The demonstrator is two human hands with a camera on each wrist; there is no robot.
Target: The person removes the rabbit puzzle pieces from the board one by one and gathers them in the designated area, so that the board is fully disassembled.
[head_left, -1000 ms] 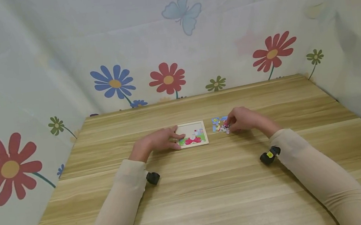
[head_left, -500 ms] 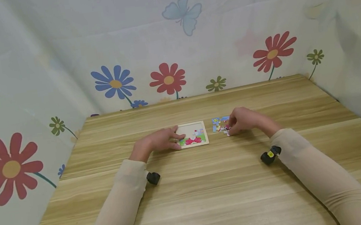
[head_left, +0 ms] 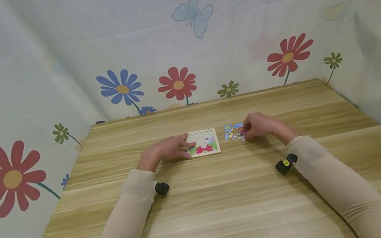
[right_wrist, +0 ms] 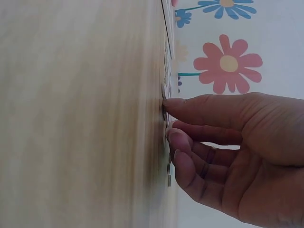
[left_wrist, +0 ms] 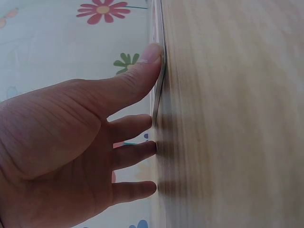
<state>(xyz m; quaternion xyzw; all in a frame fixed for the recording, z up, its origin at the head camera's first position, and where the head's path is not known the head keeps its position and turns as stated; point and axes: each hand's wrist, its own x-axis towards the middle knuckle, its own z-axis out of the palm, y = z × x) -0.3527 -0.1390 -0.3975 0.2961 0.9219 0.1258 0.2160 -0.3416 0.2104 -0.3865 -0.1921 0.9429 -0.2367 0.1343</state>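
A shallow wooden puzzle tray lies flat on the table, with printed pieces along its lower part and a bare pale base above. My left hand rests on the tray's left edge. In the left wrist view, that hand's thumb lies on the rim and its fingers are spread and fairly straight. To the tray's right is a cluster of loose jigsaw pieces, blue, white and pink. At the cluster's right side my right hand pinches a jigsaw piece between thumb and fingertips, low against the table. My fingers partly hide the cluster.
The wood-grain table reaches to a pale curtain printed with flowers and a butterfly, hung at the back and sides. A small black camera sits at the left wrist and another black camera at the right.
My right hand has shifted slightly to the right, and the white-pink piece by its fingertips has moved a little within the cluster. The left hand and the tray have stayed put.
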